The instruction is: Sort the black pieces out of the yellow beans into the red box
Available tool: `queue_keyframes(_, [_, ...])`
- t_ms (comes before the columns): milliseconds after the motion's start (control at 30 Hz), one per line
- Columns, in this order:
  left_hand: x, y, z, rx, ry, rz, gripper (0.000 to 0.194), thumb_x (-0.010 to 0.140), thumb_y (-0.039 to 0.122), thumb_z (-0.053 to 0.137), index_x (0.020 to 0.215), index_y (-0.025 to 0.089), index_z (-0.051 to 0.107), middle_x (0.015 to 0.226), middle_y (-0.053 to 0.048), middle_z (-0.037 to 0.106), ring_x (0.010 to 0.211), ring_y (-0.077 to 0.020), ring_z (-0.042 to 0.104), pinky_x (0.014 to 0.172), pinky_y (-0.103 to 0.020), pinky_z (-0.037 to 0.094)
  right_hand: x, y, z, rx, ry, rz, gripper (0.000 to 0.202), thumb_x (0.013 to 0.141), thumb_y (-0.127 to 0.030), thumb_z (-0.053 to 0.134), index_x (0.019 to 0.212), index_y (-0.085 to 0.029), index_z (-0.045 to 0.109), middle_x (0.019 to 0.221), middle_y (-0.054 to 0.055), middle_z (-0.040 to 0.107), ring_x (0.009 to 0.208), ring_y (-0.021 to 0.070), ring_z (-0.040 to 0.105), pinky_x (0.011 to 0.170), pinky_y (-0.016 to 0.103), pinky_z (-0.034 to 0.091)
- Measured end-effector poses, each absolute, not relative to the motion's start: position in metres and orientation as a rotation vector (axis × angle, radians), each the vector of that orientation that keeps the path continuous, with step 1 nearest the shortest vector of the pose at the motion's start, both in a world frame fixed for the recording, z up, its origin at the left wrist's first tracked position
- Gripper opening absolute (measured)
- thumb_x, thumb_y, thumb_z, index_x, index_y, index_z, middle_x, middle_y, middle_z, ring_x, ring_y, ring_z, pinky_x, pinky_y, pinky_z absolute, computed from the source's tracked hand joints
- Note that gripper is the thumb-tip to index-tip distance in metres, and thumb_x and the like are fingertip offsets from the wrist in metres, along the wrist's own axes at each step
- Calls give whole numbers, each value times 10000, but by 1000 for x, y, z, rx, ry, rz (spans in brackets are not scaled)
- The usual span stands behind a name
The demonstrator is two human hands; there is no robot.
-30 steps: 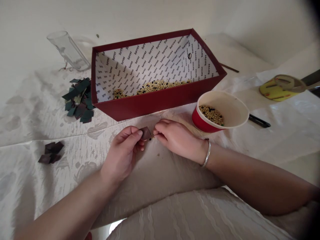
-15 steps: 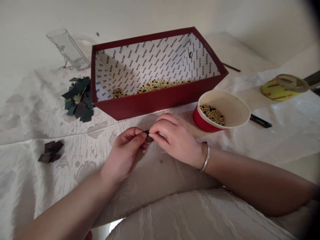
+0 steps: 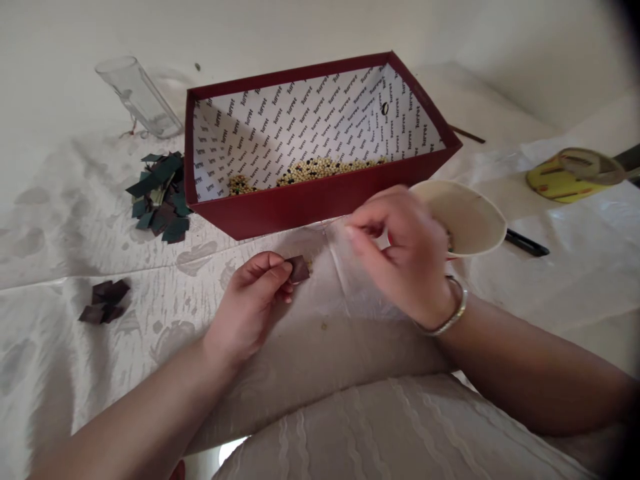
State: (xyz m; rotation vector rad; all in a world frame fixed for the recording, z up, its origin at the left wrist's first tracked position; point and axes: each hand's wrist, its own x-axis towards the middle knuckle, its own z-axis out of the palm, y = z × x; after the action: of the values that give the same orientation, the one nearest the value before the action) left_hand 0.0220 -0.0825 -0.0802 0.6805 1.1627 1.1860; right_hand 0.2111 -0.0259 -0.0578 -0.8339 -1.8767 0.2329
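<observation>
My left hand [image 3: 253, 300] pinches a small dark brown square piece [image 3: 299, 269], of fabric or paper, between thumb and fingers. Tiny yellowish specks show at the square's right edge. Closed in a pinch, my right hand [image 3: 400, 250] is slightly blurred, up and to the right of the square. A thin thread [image 3: 331, 222] seems to run from its fingertips; its ends are hard to make out. Behind that hand stands a paper tub [image 3: 470, 213], which it partly covers, hiding most of the contents. A dark red box [image 3: 295, 217] holds small yellow and black beads [image 3: 320, 170].
At the left lie a heap of dark green and brown pieces [image 3: 163, 193] and a smaller dark pile [image 3: 105, 301]. A clear glass [image 3: 143, 100] leans behind them. At the right are a yellow container [image 3: 560, 177] and a black-handled item [image 3: 527, 243].
My right hand has moved away from the left, up and to the right, and now overlaps the tub. My left hand keeps its pinch on the square, which is now more exposed.
</observation>
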Motion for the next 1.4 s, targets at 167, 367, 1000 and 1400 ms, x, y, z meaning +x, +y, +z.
queue_keyframes(167, [22, -81, -80, 665, 1153, 1242, 190, 804, 218, 648, 630, 179, 582, 608, -1, 556, 564, -113, 465, 541, -240, 357, 239, -5, -47, -894, -1382, -113, 85, 854, -144, 601, 826, -222, 582, 788, -9, 567, 700, 124, 539, 631, 286, 430])
queue_keyframes(367, [23, -80, -81, 658, 1188, 1281, 166, 788, 210, 652, 632, 182, 600, 607, -6, 564, 559, -121, 475, 532, -248, 366, 237, -10, -46, -819, -1497, -145, 50, 851, -194, 598, 901, -197, 603, 873, 16, 605, 836, 155, 580, 756, 321, 448])
queue_keyframes(1000, [21, -81, -82, 682, 1178, 1255, 175, 817, 217, 648, 651, 179, 605, 637, 5, 574, 584, -110, 493, 561, -235, 393, 191, -34, -83, -906, -2252, 592, 97, 893, -143, 575, 801, -172, 585, 812, 10, 587, 800, 142, 550, 731, 271, 424])
queue_keyframes(1400, [22, -82, -79, 689, 1190, 1205, 136, 789, 193, 661, 658, 181, 627, 607, 11, 593, 577, -102, 502, 577, -226, 396, 186, -37, -82, -803, -2222, 506, 176, 920, -158, 545, 751, -166, 592, 772, 14, 577, 784, 143, 534, 747, 274, 427])
